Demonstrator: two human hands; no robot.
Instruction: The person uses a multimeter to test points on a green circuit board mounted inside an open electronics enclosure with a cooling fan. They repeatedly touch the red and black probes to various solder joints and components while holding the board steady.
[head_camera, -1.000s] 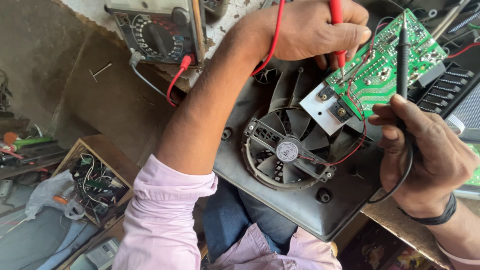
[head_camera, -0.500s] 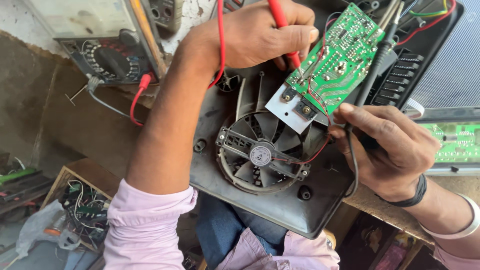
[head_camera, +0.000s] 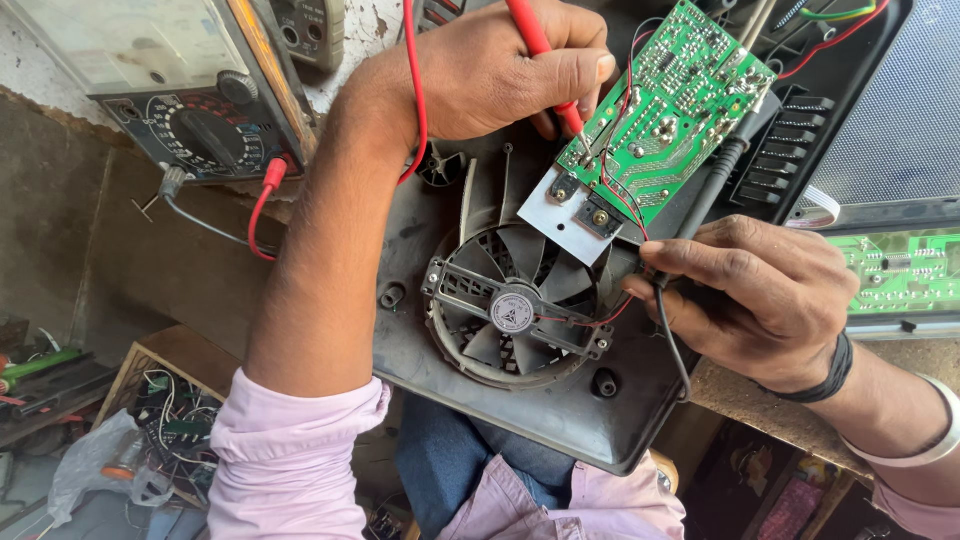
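My left hand (head_camera: 500, 70) pinches the red probe (head_camera: 545, 60), its tip touching the green circuit board (head_camera: 670, 110) at one o'clock in the grey casing (head_camera: 440, 330). My right hand (head_camera: 770, 300), at three o'clock, clamps the black probe (head_camera: 715, 185). The fan (head_camera: 515, 305) sits centre; the meter (head_camera: 190, 110) lies at ten o'clock.

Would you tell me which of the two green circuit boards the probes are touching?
The tilted board over the fan housing: the red probe and black probe both meet it. The other board lies flat at the right edge, untouched.
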